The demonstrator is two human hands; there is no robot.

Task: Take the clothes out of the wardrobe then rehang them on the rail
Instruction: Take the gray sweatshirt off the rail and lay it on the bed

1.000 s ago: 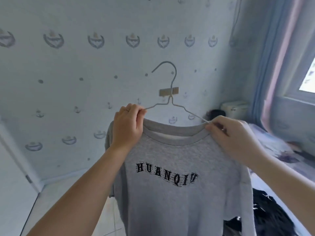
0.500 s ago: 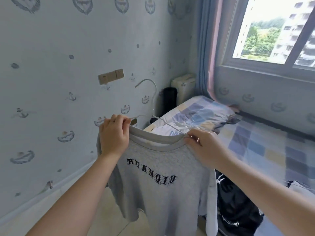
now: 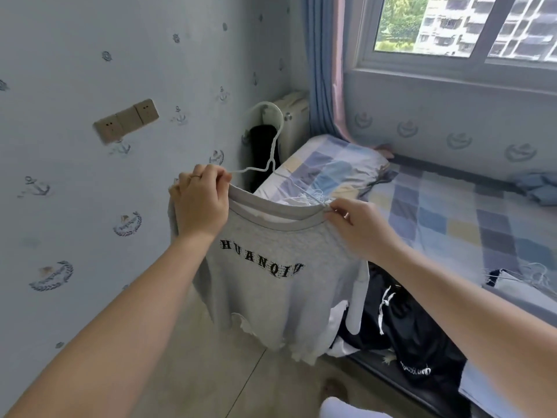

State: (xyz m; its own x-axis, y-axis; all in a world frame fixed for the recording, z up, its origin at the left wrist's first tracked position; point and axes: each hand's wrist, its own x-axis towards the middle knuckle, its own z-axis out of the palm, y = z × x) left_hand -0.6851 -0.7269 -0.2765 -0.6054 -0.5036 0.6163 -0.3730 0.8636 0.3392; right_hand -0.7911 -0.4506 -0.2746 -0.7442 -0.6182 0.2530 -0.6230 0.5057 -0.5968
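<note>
A grey sweatshirt (image 3: pixel 265 285) with black letters across the chest hangs on a thin white wire hanger (image 3: pixel 272 137), held up in front of me. My left hand (image 3: pixel 200 203) grips the sweatshirt's left shoulder and the hanger's arm there. My right hand (image 3: pixel 358 227) pinches the right shoulder at the neckline, over the hanger's other arm. The hanger's hook stands upright and free above the collar. No wardrobe or rail is in view.
A bed (image 3: pixel 452 212) with a checked cover runs along the right under a window (image 3: pixel 464 25). Black clothes (image 3: pixel 407 324) and other garments on hangers (image 3: pixel 524 279) lie at its near edge. A patterned wall (image 3: pixel 75 176) with sockets (image 3: pixel 126 120) stands on the left.
My view has swung right and down, from the wall towards the bed and window. The sweatshirt has stayed in both hands on its hanger and now hangs beside the bed's edge.
</note>
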